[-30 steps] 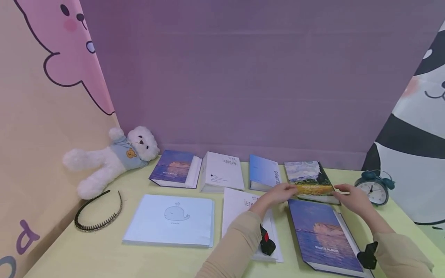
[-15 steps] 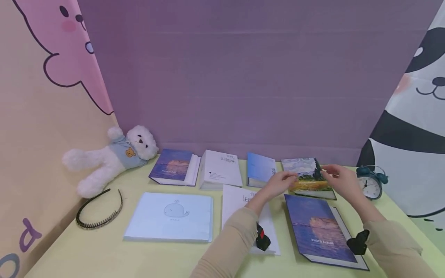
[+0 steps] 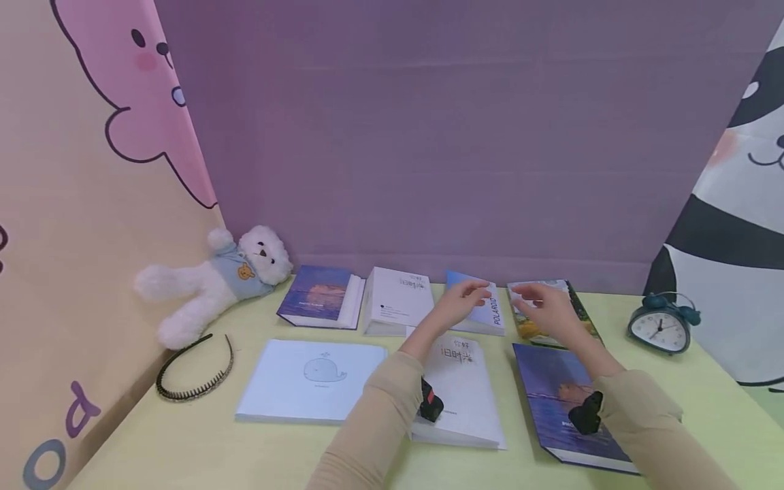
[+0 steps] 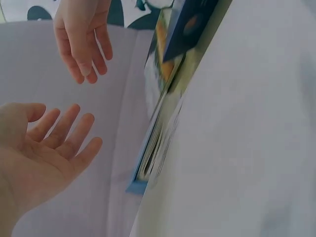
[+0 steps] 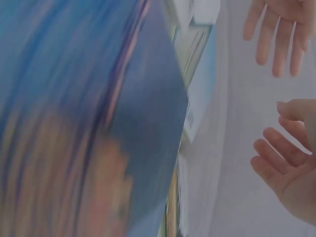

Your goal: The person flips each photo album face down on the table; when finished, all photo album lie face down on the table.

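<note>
Two hands hover empty over the far row of albums on the yellow-green tabletop (image 3: 184, 449). Nearest the person lie three books side by side: a pale whale-print album (image 3: 312, 380) at left, a white album (image 3: 462, 395) in the middle under the left forearm, and a dark blue photo album (image 3: 566, 408) at right under the right forearm, its near corner close to the tabletop's near edge. Bare tabletop runs along the near-left corner and right of the blue album.

Farther off, the left hand (image 3: 462, 299) is held above the light blue Polaroid album (image 3: 490, 314), fingers (image 4: 69, 131) straight and spread, holding nothing. The right hand (image 3: 542, 303) hangs just beside it over the landscape-painting album (image 3: 576, 309), fingers (image 5: 276, 153) loosely spread, also gripping nothing; a small gap separates the hands.

Left along that far row stand a white album (image 3: 395, 306) and a sunset-cover album (image 3: 318, 294). A black toothed headband (image 3: 194, 371) lies near the left wall, with a white teddy bear (image 3: 214, 286) behind it. A teal alarm clock (image 3: 661, 327) sits far right, apart from the albums.
</note>
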### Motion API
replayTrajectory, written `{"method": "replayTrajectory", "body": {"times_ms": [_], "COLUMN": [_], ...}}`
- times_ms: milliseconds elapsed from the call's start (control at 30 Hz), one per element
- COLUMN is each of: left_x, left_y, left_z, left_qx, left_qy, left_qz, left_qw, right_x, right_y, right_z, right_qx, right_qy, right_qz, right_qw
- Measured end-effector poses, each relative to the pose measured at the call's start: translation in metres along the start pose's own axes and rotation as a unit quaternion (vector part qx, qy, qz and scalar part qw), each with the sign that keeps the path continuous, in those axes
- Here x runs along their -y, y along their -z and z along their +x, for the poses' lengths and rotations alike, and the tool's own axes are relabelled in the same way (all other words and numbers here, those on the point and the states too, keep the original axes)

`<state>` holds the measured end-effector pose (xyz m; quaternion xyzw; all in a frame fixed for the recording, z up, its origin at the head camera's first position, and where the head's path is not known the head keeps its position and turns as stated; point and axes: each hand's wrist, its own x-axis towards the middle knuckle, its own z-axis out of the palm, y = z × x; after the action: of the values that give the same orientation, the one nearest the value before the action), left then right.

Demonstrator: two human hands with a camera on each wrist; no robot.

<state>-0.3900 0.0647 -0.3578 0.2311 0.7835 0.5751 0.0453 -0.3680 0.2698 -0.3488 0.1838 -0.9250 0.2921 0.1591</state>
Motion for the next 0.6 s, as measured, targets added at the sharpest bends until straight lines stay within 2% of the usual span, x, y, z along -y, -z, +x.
{"method": "replayTrajectory", "body": {"times_ms": [100,300,600], "left_x": [0.001,0.001,0.016], "left_y": [0.017,0.043,0.075], "left_z": [-0.005,-0.013,-0.025], "left_qx": [-0.012,-0.026,-0.037], "left_qy": [0.009,0.003,0.018], "left_qz": [0.013,0.01,0.049], "left_qw": [0.9998,0.9996,0.9979], "right_x": [0.011,0.023,0.036], "right_y": [-0.01,-0.026,-0.052], "right_z": [0.007,0.018,0.033], "right_qx": [0.004,-0.008,0.006], "right_qy": [0.009,0.025,0.006], "right_qz": [0.017,0.038,0.08], "right_qw": [1.0,0.999,0.997]}}
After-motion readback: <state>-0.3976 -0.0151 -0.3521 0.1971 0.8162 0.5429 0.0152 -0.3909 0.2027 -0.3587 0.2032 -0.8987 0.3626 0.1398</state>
